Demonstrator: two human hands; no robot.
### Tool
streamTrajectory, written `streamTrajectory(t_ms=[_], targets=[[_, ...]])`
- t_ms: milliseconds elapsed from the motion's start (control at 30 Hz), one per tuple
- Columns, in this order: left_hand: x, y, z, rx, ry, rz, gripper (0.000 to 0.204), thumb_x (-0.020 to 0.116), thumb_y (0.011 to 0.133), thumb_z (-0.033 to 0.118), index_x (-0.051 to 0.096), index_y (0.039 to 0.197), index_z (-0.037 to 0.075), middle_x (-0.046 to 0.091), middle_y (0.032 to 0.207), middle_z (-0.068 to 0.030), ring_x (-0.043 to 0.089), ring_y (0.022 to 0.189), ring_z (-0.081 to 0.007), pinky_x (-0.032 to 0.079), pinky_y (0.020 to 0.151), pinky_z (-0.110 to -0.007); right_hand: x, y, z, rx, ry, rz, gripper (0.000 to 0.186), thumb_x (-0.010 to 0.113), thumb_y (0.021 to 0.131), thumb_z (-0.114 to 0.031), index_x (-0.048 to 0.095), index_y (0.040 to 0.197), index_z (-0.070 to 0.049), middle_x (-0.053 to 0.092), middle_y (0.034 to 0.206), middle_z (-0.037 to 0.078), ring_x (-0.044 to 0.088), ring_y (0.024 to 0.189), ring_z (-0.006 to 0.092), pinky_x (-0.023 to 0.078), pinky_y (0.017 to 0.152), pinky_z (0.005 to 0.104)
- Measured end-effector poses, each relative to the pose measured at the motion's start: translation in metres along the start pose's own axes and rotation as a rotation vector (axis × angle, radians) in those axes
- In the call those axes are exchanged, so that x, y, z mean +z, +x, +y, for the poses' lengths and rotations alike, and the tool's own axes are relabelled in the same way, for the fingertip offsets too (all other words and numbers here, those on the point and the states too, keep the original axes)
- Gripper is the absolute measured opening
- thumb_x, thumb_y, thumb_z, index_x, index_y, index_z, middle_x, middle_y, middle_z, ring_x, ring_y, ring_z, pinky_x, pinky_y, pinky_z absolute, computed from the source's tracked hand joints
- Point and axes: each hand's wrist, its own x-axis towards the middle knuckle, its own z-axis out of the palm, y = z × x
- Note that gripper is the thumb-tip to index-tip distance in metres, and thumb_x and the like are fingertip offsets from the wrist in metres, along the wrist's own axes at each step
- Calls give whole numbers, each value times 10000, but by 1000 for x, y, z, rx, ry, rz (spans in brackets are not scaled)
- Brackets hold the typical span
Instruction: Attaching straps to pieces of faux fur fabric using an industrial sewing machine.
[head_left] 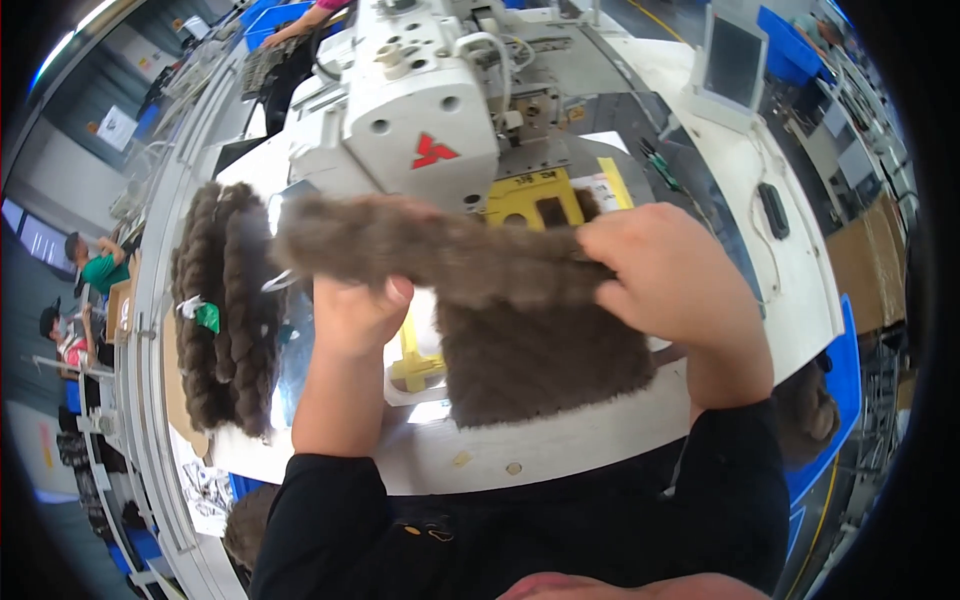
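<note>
1. One brown fur piece [545, 365] is held up over the desk [590, 455]; whether its thick upper roll is a fold or separate, I can't tell.
2. Left hand [350, 315] grips the roll, thumb in front; right hand [655, 265] pinches its right end.
3. Handling looks midway: the piece is held, not laid flat under the white sewing machine [420, 120]. Whether the fur bundles [205, 320] at left are finished or pending is unclear.
4. Behind the fur lies a yellow template [497, 207]; a monitor [735, 65] stands farther right.
5. Beyond, a blue bin [850, 370] and a green-shirted worker [105, 275].
</note>
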Motion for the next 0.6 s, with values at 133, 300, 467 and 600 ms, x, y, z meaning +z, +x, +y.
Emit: streamTrajectory(t_ms=[133,300,467,600], targets=[[-3,6,18,76,157,-3,523,941,793,258,681,1153,-17,716,1145,-148,703,1055,-247,561,964,-382,4,-1,9,20,-117,-38,164,658,740,-49,632,893,1,683,888,188,665,924,415,540,813,502],[19,0,19,63,407,-60,235,865,739,-40,742,933,5,776,1052,-140,739,944,-213,588,838,-347,10,9,-6,-84,85,58,226,710,761,-96,637,945,12,658,914,178,654,937,413,531,818,490],[33,-10,21,-20,551,-219,265,858,738,-31,752,979,-5,772,1040,-162,749,911,-237,589,811,-331,27,18,-26,-311,345,246,232,739,741,-102,640,926,-3,646,925,150,642,895,378,529,786,457],[45,-5,21,141,631,-174,342,900,736,33,756,1045,4,765,986,-124,732,858,-223,578,775,-319,25,12,-19,-306,206,224,192,730,713,-82,632,862,-10,651,902,136,647,860,361,528,762,450]])
